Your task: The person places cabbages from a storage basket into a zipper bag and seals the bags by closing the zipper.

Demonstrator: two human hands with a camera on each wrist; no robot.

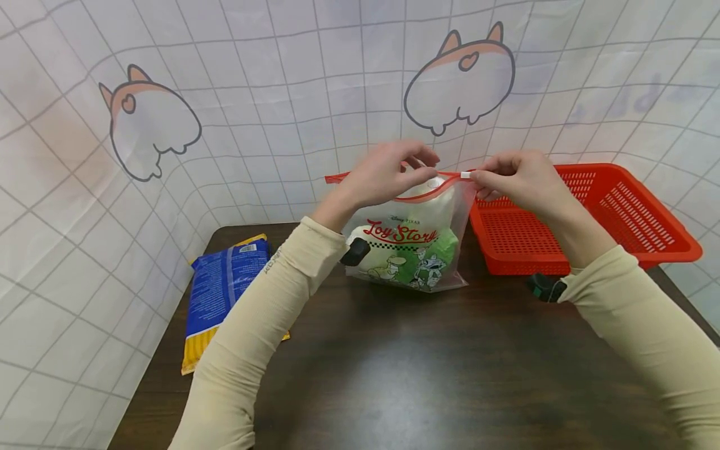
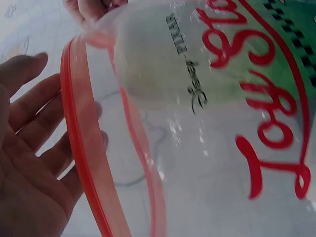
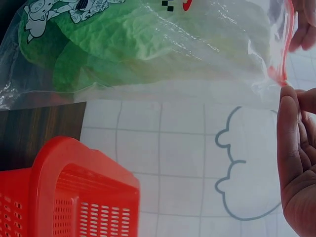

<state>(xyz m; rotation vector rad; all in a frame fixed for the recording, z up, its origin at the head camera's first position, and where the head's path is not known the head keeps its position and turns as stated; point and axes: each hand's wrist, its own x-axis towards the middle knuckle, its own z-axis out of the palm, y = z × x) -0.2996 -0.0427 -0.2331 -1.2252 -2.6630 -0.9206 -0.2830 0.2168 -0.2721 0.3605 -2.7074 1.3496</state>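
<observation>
A clear zipper bag (image 1: 402,250) printed "Toy Story" stands on the dark table, its red-edged mouth partly parted. Inside it is a leafy vegetable (image 3: 133,42) with crinkled green leaves and a pale, whitish end. At the right end of the red zip, by the white slider (image 1: 466,175), my right hand (image 1: 520,178) pinches the bag between thumb and fingers. My left hand (image 1: 388,169) is at the bag's mouth with its fingers loosely bent. In the left wrist view those fingers (image 2: 42,111) reach behind the red edge, while the thumb stays apart from it.
To the right, behind my right forearm, sits a red perforated plastic basket (image 1: 669,253). A blue and yellow packet (image 1: 216,294) lies at the table's left edge, partly covered by my left sleeve. A white gridded curtain (image 1: 270,112) with cartoon drawings hangs behind the table.
</observation>
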